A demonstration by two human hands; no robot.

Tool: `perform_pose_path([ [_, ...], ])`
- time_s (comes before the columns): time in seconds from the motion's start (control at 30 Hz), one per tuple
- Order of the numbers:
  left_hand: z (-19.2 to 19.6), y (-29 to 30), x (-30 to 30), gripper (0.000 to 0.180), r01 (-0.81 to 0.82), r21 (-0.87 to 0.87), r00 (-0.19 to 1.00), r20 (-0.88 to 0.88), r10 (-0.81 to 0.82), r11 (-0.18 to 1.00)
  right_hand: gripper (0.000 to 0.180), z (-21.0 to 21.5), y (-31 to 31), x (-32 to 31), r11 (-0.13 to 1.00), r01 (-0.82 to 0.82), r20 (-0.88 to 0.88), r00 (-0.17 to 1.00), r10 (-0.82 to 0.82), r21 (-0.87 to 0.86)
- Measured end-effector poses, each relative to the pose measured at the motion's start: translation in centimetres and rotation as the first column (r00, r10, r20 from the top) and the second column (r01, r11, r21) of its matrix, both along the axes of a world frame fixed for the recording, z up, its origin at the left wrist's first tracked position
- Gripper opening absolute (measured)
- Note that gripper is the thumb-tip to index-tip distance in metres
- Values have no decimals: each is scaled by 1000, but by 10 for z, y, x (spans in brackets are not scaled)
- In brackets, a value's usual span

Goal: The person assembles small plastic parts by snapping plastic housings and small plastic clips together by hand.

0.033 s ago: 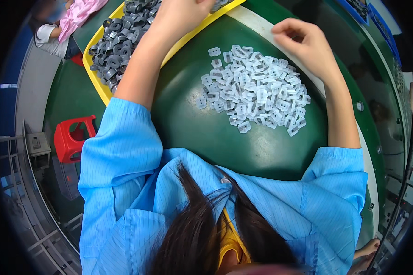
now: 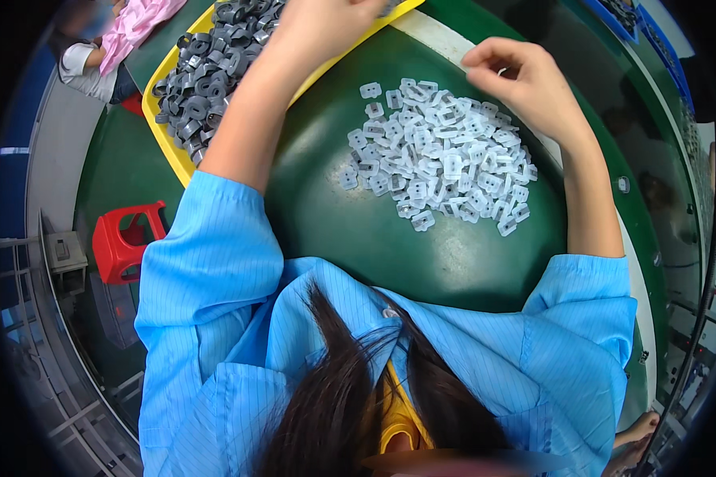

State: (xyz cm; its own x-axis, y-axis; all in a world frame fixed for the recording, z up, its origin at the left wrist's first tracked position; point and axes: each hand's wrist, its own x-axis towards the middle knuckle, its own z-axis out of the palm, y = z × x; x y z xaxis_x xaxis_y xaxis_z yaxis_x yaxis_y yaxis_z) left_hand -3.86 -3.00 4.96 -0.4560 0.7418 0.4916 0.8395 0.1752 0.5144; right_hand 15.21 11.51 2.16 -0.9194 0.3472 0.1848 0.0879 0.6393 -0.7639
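My left hand (image 2: 332,25) is over the yellow tray (image 2: 169,143) at the top, its fingertips cut off by the picture's upper edge. Dark grey ring-like plastic parts (image 2: 207,87) fill that tray. To the right, my right hand (image 2: 525,78) hovers beyond a heap of small translucent white plastic pieces (image 2: 453,163) with metal inserts. Its thumb and fingers curl together in a pinch; whatever is between the tips, if anything, cannot be made out. The heap lies on the green tabletop (image 2: 318,215) in front of me.
A red plastic stool (image 2: 123,242) stands on the floor at left. Another person (image 2: 91,67) sits at the upper left beside pink cloth (image 2: 142,28). Blue bins (image 2: 667,56) line the upper right. One loose white piece (image 2: 624,184) lies beyond my right forearm.
My right hand has shifted slightly down and to the left. My left hand has edged a little to the right. The heap looks the same.
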Motion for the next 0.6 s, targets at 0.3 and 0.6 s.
perform_pose_path([
  [0.3,-54,39,39,22,285,-197,907,372,-198,938,20,2,17,24,988,-119,329,933,147,-102],
  [0.6,-85,44,28,20,404,4,903,-163,-398,915,16,-16,39,16,975,-44,116,991,71,-220],
])
